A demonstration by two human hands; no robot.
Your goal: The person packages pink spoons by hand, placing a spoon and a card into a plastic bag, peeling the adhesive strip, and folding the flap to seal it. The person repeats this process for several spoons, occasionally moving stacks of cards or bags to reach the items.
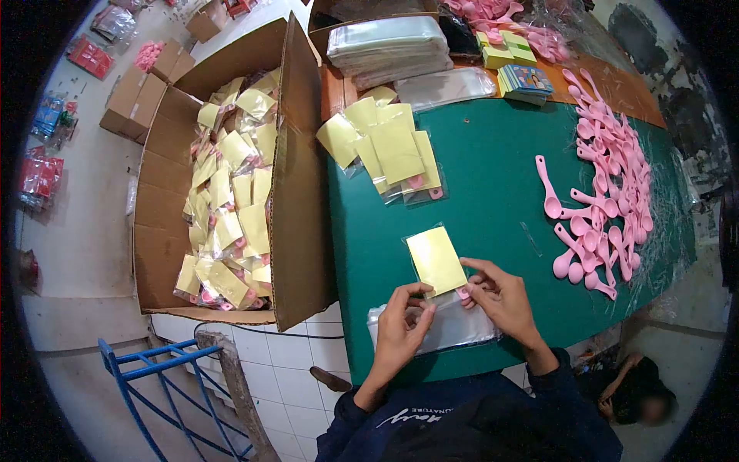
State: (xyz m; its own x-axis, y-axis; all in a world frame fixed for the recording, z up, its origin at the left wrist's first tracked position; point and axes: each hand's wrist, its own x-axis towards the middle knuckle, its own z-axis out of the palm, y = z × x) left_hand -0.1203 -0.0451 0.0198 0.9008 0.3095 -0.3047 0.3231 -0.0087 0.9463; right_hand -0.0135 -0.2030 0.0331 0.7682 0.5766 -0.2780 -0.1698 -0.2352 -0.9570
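Observation:
A clear plastic packet with a yellow card (436,260) inside is held between my two hands above the green table. My left hand (402,325) pinches near its lower left edge. My right hand (500,299) has thumb and fingers closed at its lower right corner, where the end of a pink spoon (463,293) shows beside the card. Below both hands lies a stack of clear plastic bags (458,327) at the table's near edge. Finished-looking packets with yellow cards (396,150) lie in a loose pile farther up the table.
Many pink spoons (608,185) are heaped on the right. At the back stand stacked plastic bags (389,46) and small card stacks (525,81). A cardboard box (304,192) full of packets stands left, above a blue metal frame (165,369). Another person (635,389) sits low at right.

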